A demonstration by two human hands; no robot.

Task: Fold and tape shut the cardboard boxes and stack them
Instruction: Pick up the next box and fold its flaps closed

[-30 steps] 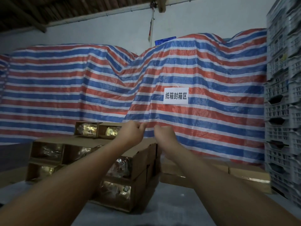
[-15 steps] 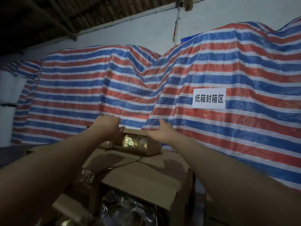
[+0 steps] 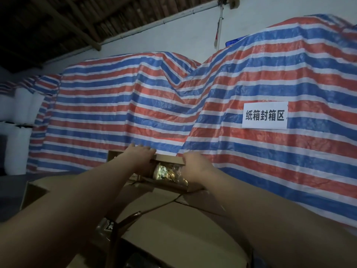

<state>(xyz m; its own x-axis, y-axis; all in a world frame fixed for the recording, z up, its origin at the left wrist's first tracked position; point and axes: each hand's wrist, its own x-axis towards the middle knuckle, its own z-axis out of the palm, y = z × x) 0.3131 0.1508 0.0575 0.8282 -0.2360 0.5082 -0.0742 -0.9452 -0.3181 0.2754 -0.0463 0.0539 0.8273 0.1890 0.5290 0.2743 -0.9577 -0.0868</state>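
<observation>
Small windowed cardboard box [image 3: 164,172]: held at arm's length on top of a stack of larger cardboard boxes [image 3: 173,219], its clear window showing gold, foil-like contents. The left hand [image 3: 142,157] grips the box's left end, fingers curled over the upper edge. The right hand [image 3: 195,166] grips the right end, fingers wrapped round the corner. Both bare forearms reach forward from the lower frame. The flaps of the larger box directly beneath lie folded down, with a dark seam between them. Behind hangs a red, white and blue striped tarpaulin [image 3: 135,113] bearing a white paper sign [image 3: 264,116] with Chinese characters.
</observation>
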